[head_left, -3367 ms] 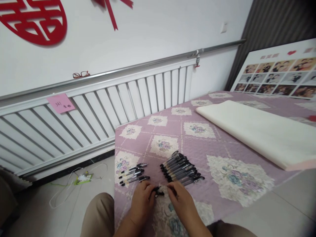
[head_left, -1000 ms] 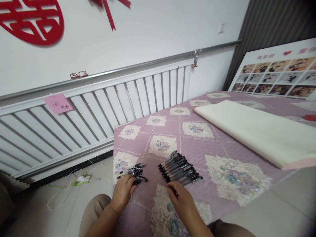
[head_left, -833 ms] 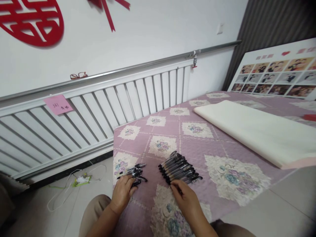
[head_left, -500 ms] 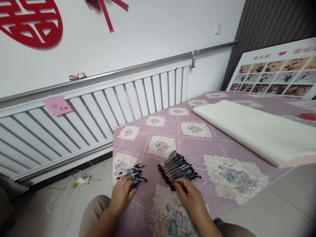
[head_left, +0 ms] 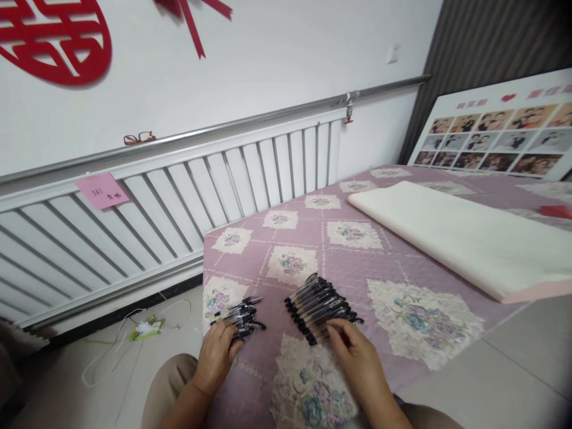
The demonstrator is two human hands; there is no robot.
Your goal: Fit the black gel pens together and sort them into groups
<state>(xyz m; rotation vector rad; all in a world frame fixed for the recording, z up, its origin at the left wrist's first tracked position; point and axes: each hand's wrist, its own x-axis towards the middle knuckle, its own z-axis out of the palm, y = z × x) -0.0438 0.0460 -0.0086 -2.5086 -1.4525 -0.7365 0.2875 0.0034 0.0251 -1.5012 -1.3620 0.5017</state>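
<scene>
Black pens with clear barrels lie side by side in a slanting row [head_left: 318, 302] on the flowered tablecloth. At the near right end of this row, my right hand [head_left: 355, 351] has its thumb and forefinger pinched on the nearest pen. A smaller, looser heap of dark, partly clear pens [head_left: 245, 311] sits to the left, by the table's left edge. My left hand [head_left: 217, 351] rests on the near side of that heap, its fingers curled over pens; the fingertips are partly hidden.
The purple tablecloth [head_left: 250, 381] covers the table. A large folded cream sheet [head_left: 447, 232] lies at the right, with a photo board [head_left: 500, 134] standing behind it. A white radiator [head_left: 263, 170] runs along the wall. White cable [head_left: 100, 363] and a green packet [head_left: 146, 330] lie on the floor.
My right hand has shifted slightly right along the nearest pen of the row. My left hand stays at the loose heap, almost unmoved.
</scene>
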